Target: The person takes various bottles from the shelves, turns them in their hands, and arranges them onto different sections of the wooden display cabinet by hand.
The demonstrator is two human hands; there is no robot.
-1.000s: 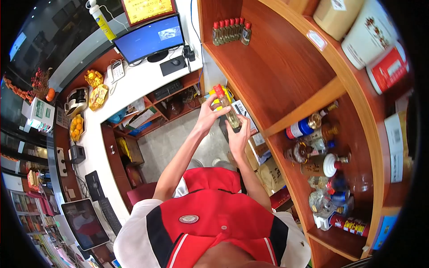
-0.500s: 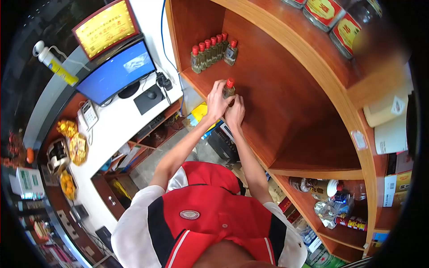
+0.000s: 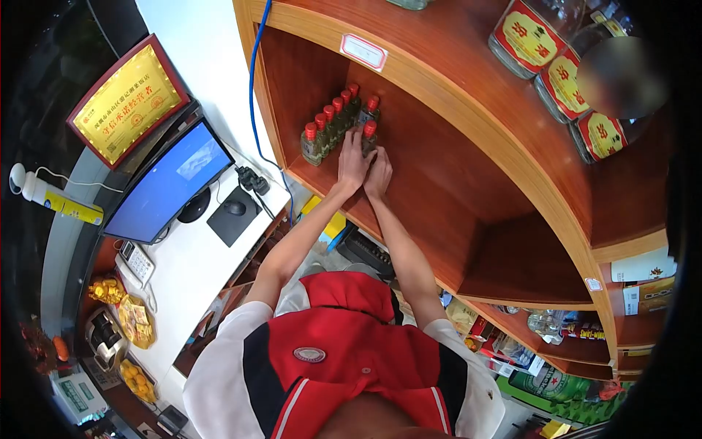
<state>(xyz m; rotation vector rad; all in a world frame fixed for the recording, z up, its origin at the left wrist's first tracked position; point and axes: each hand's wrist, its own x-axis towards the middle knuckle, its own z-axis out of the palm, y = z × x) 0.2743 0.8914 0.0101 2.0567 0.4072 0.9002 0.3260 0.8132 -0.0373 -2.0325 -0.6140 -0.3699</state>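
Observation:
Inside the wooden shelf compartment, a small glass bottle with a red cap (image 3: 370,129) stands between my hands. My left hand (image 3: 352,162) closes on its left side, and my right hand (image 3: 378,175) grips it low from the near right. Fingers cover most of the bottle's body. Just left of and beyond my hands, several matching red-capped bottles (image 3: 327,126) form a row. One more such bottle (image 3: 370,110) stands right of the row's far end, directly behind the held one.
Large bottles with red and yellow labels (image 3: 528,36) line the upper shelf. A blue cable (image 3: 253,95) hangs along the shelf's left edge. On the left, a white desk (image 3: 219,252) bears a monitor (image 3: 172,183), a mouse (image 3: 235,208) and a telephone (image 3: 137,263).
Both hands have carried the bottle deeper into the shelf, close to the row of small bottles. The head view has shifted, bringing more of the upper shelf into sight.

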